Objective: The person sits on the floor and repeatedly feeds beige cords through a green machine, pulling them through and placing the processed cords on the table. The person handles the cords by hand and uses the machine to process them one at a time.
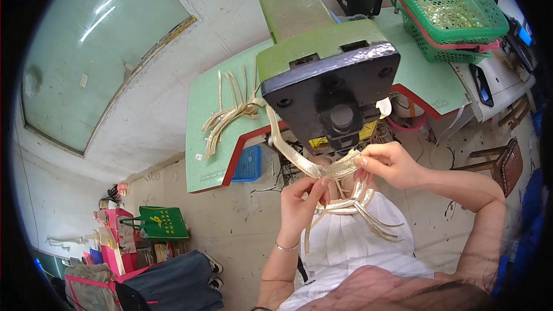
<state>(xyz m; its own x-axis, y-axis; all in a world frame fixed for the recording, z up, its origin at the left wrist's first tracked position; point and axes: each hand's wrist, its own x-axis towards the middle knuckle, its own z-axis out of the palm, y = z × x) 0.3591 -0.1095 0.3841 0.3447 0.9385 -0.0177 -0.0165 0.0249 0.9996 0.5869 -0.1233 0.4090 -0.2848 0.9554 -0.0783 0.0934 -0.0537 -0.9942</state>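
Green tabletop [214, 138] with a red edge fills the middle of the head view, set on a pale concrete floor [230, 213], and a heavy green machine [322, 52] with a black underside reaches out over its front edge. Just below the machine's black head, a gold strap piece [325, 167] is stretched between both hands. The left hand [300, 203] is closed, pinching the piece's left end between thumb and fingertips, a thin bracelet on its wrist. The right hand [390, 164] is closed too, gripping the right end of the same piece close under the machine head. More gold straps [360, 207] lie bunched in the person's lap on white cloth, just beneath the hands. On the tabletop to the left, a loose pile of gold strips [230, 114] rests well apart from the hands. Stacked green baskets [449, 14] stand on the table's far right. A green bag [161, 223] sits on the floor at lower left.
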